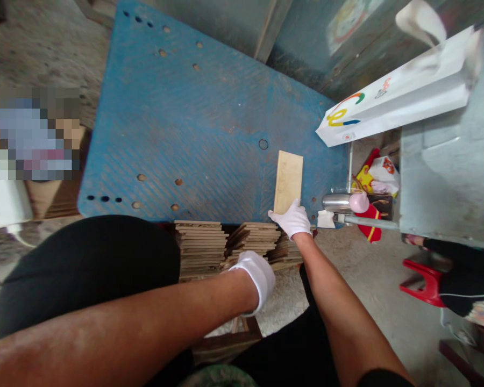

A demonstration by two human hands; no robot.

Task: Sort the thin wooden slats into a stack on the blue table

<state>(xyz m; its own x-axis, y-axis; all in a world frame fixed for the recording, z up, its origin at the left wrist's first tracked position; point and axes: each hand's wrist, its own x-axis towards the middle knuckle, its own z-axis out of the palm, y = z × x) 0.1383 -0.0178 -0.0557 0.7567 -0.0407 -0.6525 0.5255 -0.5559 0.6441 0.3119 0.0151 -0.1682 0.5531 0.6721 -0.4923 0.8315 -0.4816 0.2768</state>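
Note:
Both my hands wear white gloves. My right hand [292,217] grips the near end of a pale wooden slat [289,180] that lies on the blue metal plate [193,123]. My left hand [257,278] hangs bent downward over the stacks of thin wooden slats [229,244] at the plate's near edge; its fingers are hidden behind the wrist. The stacks stand in several piles between my knees and the plate.
A white paper bag [399,97] lies on a grey metal surface [447,172] at the right. A steel flask with pink cap [344,203], snack packets [377,174] and a red stool [425,279] sit right. A blurred-out area is at the left.

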